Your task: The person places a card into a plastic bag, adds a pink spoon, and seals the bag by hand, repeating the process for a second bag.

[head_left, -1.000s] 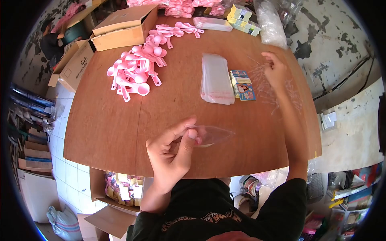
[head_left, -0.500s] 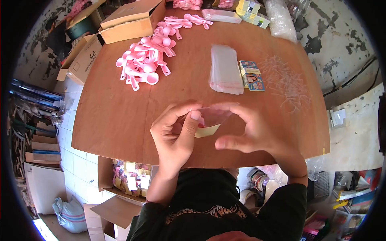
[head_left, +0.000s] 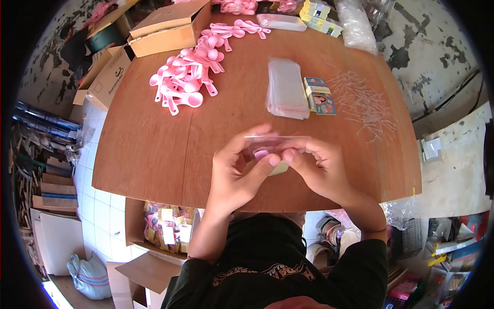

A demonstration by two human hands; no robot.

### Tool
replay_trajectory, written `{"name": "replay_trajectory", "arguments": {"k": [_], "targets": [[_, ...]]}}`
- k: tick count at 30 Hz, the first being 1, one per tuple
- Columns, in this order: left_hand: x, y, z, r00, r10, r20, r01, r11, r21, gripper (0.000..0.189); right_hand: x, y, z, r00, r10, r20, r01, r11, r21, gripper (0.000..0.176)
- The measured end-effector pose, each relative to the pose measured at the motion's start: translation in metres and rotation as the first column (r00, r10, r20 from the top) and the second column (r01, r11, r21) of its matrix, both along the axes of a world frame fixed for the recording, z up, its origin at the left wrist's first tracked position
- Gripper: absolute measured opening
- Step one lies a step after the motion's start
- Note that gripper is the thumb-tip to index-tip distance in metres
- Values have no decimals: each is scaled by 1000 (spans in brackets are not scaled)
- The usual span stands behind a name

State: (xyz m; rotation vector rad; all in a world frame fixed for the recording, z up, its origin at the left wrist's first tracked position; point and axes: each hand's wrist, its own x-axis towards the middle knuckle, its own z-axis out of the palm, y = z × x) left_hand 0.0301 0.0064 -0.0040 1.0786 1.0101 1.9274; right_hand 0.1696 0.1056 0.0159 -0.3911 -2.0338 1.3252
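Since a moment ago my right hand (head_left: 319, 167) has closed in beside my left hand (head_left: 237, 174). Both now pinch the small clear plastic pouch (head_left: 275, 142) above the brown wooden table's (head_left: 149, 149) near edge. Light, flimsy, slippery film, I judge: best held by its edges.

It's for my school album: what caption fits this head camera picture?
Left hand and right hand pinch a small clear bag above a wooden table with pink spoons, a stack of bags.
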Motion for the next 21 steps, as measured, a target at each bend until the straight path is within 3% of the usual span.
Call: {"name": "replay_trajectory", "arguments": {"k": [1, 3, 4, 7, 9, 13, 15, 21], "targets": [[-1, 1, -5, 1000, 5, 2, -5, 1000, -1, 35, 1, 0, -1, 1000, 5, 2, -5, 1000, -1, 18], [-5, 3, -14, 1000, -21, -11, 22, 1000, 9, 23, 1, 1, -2, 998, 49, -47, -56, 985, -160, 19], [-2, 2, -11, 999, 22, 26, -21, 1000, -19, 15, 1, 1, -1, 998, 53, -46, -60, 986, -158, 19], [-4, 2, -10, 999, 32, 4, -31, 998, -62, 16, 1, 2, 3, 998, 60, -34, -65, 985, -160, 21], [-5, 1, -10, 1000, 21, 6, -20, 997, -79, 17, 1, 6, 0, 993, 105, -60, -119, 931, -346, 21], [-7, 3, -8, 998, -28, 47, 32, 995, -95, 18, 0, 9, -10, 989, 78, -123, -119, 922, -370, 19], [-9, 4, -11, 998, -34, 56, 39, 996, -80, 18, 2, 11, -7, 999, 53, 2, -49, 934, -353, 17], [-11, 2, -16, 999, 34, 19, -32, 993, -114, 19, -1, 13, -10, 1000, -1, -17, -4, 959, -285, 16]]}}
